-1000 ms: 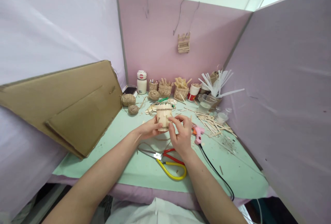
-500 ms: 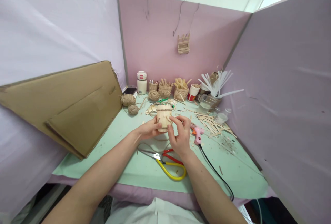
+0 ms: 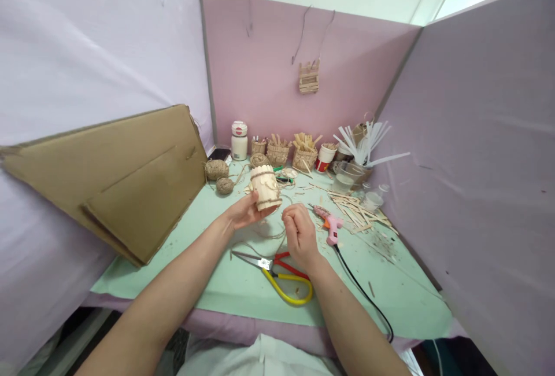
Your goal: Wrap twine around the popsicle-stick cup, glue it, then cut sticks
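My left hand (image 3: 247, 209) grips a small wooden-stick cup (image 3: 265, 188) from its left and underside, holding it tilted above the table. Bands of twine circle the cup near its top and bottom. Just right of it, my right hand (image 3: 299, 231) is closed, thumb against curled fingers, apart from the cup. A thin strand of twine (image 3: 284, 242) shows beside those fingers and appears pinched in them, though the grip is partly hidden. Red-and-yellow-handled scissors (image 3: 277, 269) lie below my hands. A pink glue gun (image 3: 332, 227) rests to the right of my right hand.
Cardboard (image 3: 143, 185) leans at the left. Twine balls (image 3: 217, 169), a white bottle (image 3: 239, 142) and stick-filled baskets (image 3: 304, 157) stand at the back. Loose wooden sticks (image 3: 358, 209), a clear plastic cup (image 3: 347, 176) and white glue sticks (image 3: 366, 139) are at the right. The glue gun's black cord (image 3: 364, 289) crosses the table's right side.
The cup has been raised slightly leftward and turned, so a twine band now shows near its lower end. My right hand has come away from the cup and its fingers have closed.
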The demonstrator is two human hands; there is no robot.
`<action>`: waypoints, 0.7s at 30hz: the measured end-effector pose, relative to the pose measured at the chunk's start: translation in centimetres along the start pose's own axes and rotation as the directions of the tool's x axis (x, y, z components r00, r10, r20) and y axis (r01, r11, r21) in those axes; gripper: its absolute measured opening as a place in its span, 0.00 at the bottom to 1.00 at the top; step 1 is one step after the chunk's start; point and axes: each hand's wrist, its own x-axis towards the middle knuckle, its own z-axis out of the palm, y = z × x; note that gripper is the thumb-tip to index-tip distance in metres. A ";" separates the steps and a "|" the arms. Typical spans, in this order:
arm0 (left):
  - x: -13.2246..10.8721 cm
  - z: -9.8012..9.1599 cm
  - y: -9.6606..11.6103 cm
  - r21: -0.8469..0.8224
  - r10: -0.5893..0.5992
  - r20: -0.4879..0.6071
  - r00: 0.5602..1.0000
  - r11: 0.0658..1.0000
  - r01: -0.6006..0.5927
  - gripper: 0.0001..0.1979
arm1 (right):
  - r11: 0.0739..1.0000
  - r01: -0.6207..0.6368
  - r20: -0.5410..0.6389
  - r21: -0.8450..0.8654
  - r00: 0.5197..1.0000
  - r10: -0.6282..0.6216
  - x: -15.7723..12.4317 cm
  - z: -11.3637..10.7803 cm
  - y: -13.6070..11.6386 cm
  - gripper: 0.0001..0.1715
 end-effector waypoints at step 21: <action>0.2 -0.1 0.3 0.096 0.022 -0.140 0.990 0.995 -0.009 0.25 | 0.553 -0.670 -0.186 -0.495 0.704 0.686 -0.2 -9.1 6.4 0.14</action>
